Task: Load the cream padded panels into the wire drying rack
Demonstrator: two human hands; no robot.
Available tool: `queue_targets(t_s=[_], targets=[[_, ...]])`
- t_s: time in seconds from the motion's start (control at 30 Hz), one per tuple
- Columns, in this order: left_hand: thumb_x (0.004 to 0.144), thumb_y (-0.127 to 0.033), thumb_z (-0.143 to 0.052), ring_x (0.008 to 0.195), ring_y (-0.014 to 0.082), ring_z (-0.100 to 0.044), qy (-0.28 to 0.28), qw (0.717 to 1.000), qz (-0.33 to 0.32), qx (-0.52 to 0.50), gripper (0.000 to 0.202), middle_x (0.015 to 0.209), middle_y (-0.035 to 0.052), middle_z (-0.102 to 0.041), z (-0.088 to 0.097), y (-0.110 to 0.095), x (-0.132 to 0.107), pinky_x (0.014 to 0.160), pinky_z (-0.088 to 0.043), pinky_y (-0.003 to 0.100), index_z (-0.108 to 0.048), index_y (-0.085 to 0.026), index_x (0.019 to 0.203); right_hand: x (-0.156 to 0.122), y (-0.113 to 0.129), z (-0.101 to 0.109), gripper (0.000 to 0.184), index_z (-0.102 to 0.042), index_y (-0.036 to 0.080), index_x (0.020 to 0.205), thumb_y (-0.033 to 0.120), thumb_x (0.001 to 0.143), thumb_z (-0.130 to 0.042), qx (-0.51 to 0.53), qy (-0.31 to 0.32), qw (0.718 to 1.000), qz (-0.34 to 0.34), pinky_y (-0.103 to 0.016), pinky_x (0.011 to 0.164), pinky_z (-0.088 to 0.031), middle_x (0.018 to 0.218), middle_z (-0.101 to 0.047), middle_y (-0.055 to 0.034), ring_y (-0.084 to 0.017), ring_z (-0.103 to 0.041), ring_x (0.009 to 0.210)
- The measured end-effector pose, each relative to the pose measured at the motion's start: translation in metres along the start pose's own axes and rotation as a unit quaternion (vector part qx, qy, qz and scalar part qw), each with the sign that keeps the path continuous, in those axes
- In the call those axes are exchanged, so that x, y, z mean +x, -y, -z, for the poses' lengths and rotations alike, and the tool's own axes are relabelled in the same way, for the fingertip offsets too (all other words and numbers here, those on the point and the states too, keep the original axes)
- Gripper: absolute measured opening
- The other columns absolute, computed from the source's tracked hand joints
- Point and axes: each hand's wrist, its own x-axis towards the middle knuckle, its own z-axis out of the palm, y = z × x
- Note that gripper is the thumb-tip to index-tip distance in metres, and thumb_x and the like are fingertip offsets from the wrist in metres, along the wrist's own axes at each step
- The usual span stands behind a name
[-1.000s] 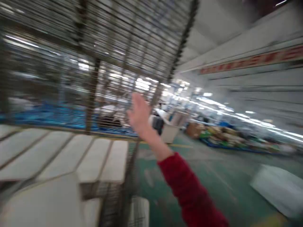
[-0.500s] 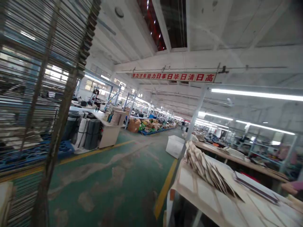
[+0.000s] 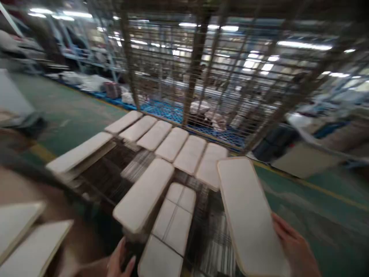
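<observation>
My right hand (image 3: 294,248) grips the near right edge of a long white rounded panel (image 3: 249,217) and holds it over the wire rack (image 3: 201,215). At the bottom edge, my left hand (image 3: 119,263) has its fingers curled beside another white panel (image 3: 144,196) lying on the rack; whether it grips anything is hidden. Several more white panels (image 3: 173,143) lie in a row on the rack's far side. A panel divided into smaller squares (image 3: 174,215) sits in the middle.
A tall wire shelf frame (image 3: 198,69) rises behind the rack. More white panels (image 3: 25,238) lie on a brown surface at lower left. Green floor with a yellow line (image 3: 317,188) runs to the right. Blue pallets (image 3: 173,111) lie beyond the frame.
The view has swung from the open factory aisle back down to the wire rack. My right hand now holds a white panel; half a second ago neither hand showed.
</observation>
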Motion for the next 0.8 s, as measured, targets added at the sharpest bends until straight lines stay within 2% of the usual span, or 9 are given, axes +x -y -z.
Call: queue_targets(t_s=[0.1, 0.17, 0.23, 0.3, 0.4, 0.5, 0.63, 0.7, 0.8], targets=[[0.067, -0.049, -0.059, 0.120, 0.0364, -0.043, -0.089, 0.993, -0.025, 0.077, 0.065, 0.126, 0.0151, -0.048, 0.030, 0.012, 0.043, 0.097, -0.040, 0.053, -0.044, -0.017, 0.121, 0.008, -0.004, -0.061, 0.067, -0.063, 0.020, 0.109, 0.060, 0.055, -0.068, -0.013, 0.150, 0.987, -0.049, -0.033, 0.104, -0.035, 0.122, -0.059, -0.0049, -0.028, -0.047, 0.120], [0.068, -0.044, -0.054, 0.130, 0.0358, -0.031, -0.120, 0.984, -0.032, 0.130, 0.070, 0.136, 0.0191, -0.038, 0.031, 0.007, 0.077, 0.106, -0.028, 0.053, -0.038, -0.011, 0.128, 0.003, 0.000, -0.100, 0.061, -0.064, 0.021, 0.109, 0.057, 0.061, -0.066, -0.015, 0.267, 0.963, -0.024, -0.039, 0.108, -0.031, 0.120, -0.059, -0.0051, -0.028, -0.048, 0.118], [0.065, -0.038, -0.055, 0.135, 0.0360, -0.020, -0.128, 0.983, 0.024, 0.132, 0.075, 0.141, 0.0232, -0.029, 0.028, 0.001, 0.103, 0.110, -0.020, 0.053, -0.035, -0.004, 0.129, -0.009, 0.006, -0.143, 0.054, -0.063, 0.020, 0.110, 0.055, 0.069, -0.061, -0.036, 0.384, 0.922, 0.032, -0.041, 0.107, -0.032, 0.120, -0.060, -0.0058, -0.027, -0.050, 0.116], [0.062, -0.035, -0.058, 0.130, 0.0380, -0.030, -0.105, 0.986, 0.097, 0.090, 0.075, 0.134, 0.0252, -0.037, 0.024, -0.002, 0.119, 0.105, -0.029, 0.053, -0.038, -0.002, 0.126, -0.024, 0.010, -0.185, 0.047, -0.063, 0.018, 0.112, 0.050, 0.078, -0.051, -0.108, 0.458, 0.873, 0.126, -0.042, 0.102, -0.038, 0.117, -0.062, -0.0078, -0.026, -0.055, 0.110], [0.065, -0.037, -0.060, 0.099, 0.0321, -0.058, -0.064, 0.988, 0.135, 0.039, 0.078, 0.110, 0.0203, -0.055, 0.023, -0.001, 0.126, 0.078, -0.051, 0.044, -0.033, -0.002, 0.129, -0.049, 0.012, -0.228, 0.039, -0.062, 0.016, 0.112, 0.030, 0.081, -0.045, -0.219, 0.441, 0.832, 0.257, -0.047, 0.096, -0.040, 0.116, -0.061, -0.0114, -0.028, -0.054, 0.107], [0.066, -0.037, -0.064, 0.074, 0.0203, -0.060, -0.058, 0.989, 0.134, -0.013, 0.085, 0.091, 0.0101, -0.059, 0.028, -0.010, 0.122, 0.062, -0.052, 0.031, -0.025, -0.003, 0.135, -0.071, 0.014, -0.238, 0.038, -0.065, 0.016, 0.102, 0.011, 0.081, -0.034, -0.297, 0.370, 0.808, 0.348, -0.047, 0.097, -0.036, 0.107, -0.061, -0.0108, -0.027, -0.050, 0.104], [0.062, -0.034, -0.074, 0.074, 0.0142, -0.057, -0.021, 0.981, 0.082, -0.173, 0.070, 0.091, 0.0052, -0.062, 0.046, -0.053, 0.118, 0.064, -0.049, 0.023, -0.047, -0.011, 0.122, -0.085, 0.012, -0.231, 0.045, -0.064, 0.013, 0.098, -0.001, 0.075, -0.028, -0.312, 0.341, 0.800, 0.382, -0.034, 0.095, -0.041, 0.100, -0.062, -0.0097, -0.021, -0.053, 0.101], [0.059, -0.032, -0.078, 0.079, 0.0134, -0.058, -0.047, 0.976, 0.038, -0.208, 0.065, 0.097, 0.0042, -0.063, 0.061, -0.083, 0.119, 0.066, -0.049, 0.020, -0.053, -0.013, 0.116, -0.084, 0.006, -0.229, 0.049, -0.063, 0.014, 0.102, -0.003, 0.072, -0.027, -0.299, 0.338, 0.801, 0.392, -0.031, 0.096, -0.041, 0.105, -0.062, -0.0078, -0.019, -0.052, 0.105], [0.058, -0.025, -0.079, 0.071, 0.0094, -0.057, -0.126, 0.965, -0.030, -0.227, 0.060, 0.086, -0.0005, -0.065, 0.089, -0.128, 0.120, 0.061, -0.047, 0.014, -0.057, -0.013, 0.113, -0.080, -0.006, -0.227, 0.053, -0.062, 0.013, 0.108, -0.001, 0.074, -0.024, -0.310, 0.329, 0.798, 0.399, -0.031, 0.092, -0.044, 0.107, -0.063, -0.0085, -0.020, -0.055, 0.105]])
